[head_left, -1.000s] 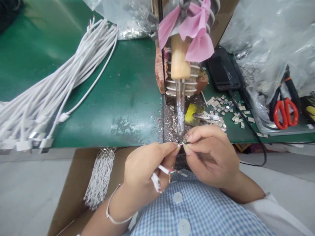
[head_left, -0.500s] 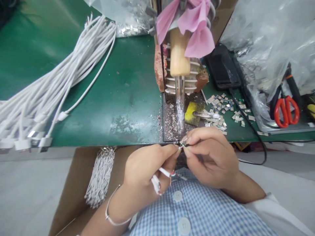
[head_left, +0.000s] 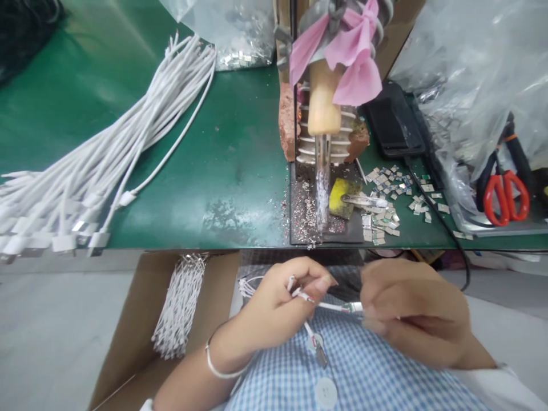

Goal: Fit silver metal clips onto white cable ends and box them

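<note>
My left hand (head_left: 285, 308) is closed around several thin white cables, their stripped ends with coloured wires poking out between the fingers. One cable (head_left: 329, 306) stretches from it to my right hand (head_left: 417, 314), which is blurred by motion. At the right fingertips sits that cable's metal USB connector (head_left: 354, 307), with a bit of green board at its back. Another cable end with a metal connector (head_left: 321, 357) dangles below my left hand, in front of the checked clothing. Above both hands, a soldering iron (head_left: 324, 103) with a wooden handle points down over the bench edge.
Finished-looking white cables (head_left: 141, 131) lie on the green bench (head_left: 240, 131) at left. Loose connectors (head_left: 381, 220), a yellow sponge (head_left: 342, 198), a phone (head_left: 396, 123) and red-handled scissors (head_left: 506, 197) are at right. Below, a cardboard box (head_left: 124, 331) holds a white cable bundle (head_left: 182, 308).
Both hands have dropped away from the iron's tip and separated. My right hand has moved right with the connector, drawing the cable out between the hands. The connector end below now hangs lower.
</note>
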Tool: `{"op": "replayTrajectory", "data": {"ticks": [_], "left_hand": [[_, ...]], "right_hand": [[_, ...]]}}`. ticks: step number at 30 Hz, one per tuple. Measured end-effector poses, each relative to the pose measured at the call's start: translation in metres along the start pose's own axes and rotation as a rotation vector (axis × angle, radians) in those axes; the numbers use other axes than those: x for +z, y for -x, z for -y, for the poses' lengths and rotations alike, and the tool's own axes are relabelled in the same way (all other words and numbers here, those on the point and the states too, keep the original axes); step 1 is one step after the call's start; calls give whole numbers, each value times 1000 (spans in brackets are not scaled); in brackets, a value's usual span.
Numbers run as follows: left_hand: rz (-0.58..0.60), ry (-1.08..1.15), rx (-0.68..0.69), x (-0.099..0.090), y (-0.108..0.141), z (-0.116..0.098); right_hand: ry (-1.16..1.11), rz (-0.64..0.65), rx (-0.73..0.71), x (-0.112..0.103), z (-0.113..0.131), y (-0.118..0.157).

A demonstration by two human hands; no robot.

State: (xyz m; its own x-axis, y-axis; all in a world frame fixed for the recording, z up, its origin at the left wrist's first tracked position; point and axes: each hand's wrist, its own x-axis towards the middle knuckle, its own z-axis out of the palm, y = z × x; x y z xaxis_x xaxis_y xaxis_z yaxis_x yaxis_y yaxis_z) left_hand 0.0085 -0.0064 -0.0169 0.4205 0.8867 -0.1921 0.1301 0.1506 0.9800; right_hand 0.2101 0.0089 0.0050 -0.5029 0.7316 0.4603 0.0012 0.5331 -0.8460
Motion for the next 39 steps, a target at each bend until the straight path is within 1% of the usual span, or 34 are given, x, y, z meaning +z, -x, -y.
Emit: {"op": "replayTrajectory", "data": {"ticks": [2, 5, 7, 10, 12, 14, 16, 17, 19, 21, 23, 24, 26, 28, 30, 32, 34, 36, 39], "left_hand": [[50, -13, 15, 2, 0, 1], [106, -16, 44, 3, -1, 5], [144, -4, 40, 4, -2, 8], [182, 26, 19, 5, 0, 11], [144, 63, 0, 6, 3, 13], [50, 119, 6, 5, 7, 14], [-18, 138, 57, 3, 9, 13], [-38, 109, 93, 1, 10, 13], [-33, 15, 159, -2, 9, 10], [10, -49, 203, -6, 7, 6], [52, -47, 241, -8, 5, 4], [52, -35, 251, -8, 5, 4], [15, -4, 253, -7, 5, 4], [-11, 28, 224, -4, 7, 7], [0, 68, 175, 0, 9, 9], [23, 120, 133, 3, 11, 11], [38, 169, 123, 6, 11, 12], [34, 168, 155, 7, 11, 12], [-52, 45, 261, 5, 8, 9]], "right_hand": [[87, -5, 18, 3, -1, -2], [203, 37, 49, 11, -2, -5], [246, 57, 43, 16, -2, -5], [273, 48, 15, 20, -3, -5], [278, 24, 20, 20, -5, -4], [265, -13, 35, 19, -8, -3], [238, -40, 55, 17, -10, -1], [226, -37, 62, 16, -10, -1], [206, -3, 67, 13, -10, 1], [155, 73, 91, 11, -9, 1], [55, 142, 155, 9, -8, 1], [1, 146, 191, 10, -7, 0], [-63, 75, 214, 13, -8, -1], [-57, -53, 173, 19, -11, -1], [-27, -135, 127, 26, -14, 0], [-6, -172, 99, 31, -16, 1], [31, -187, 77, 34, -18, 2], [105, -201, 48, 33, -18, 1], [241, -183, -6, 29, -18, -1]]}}
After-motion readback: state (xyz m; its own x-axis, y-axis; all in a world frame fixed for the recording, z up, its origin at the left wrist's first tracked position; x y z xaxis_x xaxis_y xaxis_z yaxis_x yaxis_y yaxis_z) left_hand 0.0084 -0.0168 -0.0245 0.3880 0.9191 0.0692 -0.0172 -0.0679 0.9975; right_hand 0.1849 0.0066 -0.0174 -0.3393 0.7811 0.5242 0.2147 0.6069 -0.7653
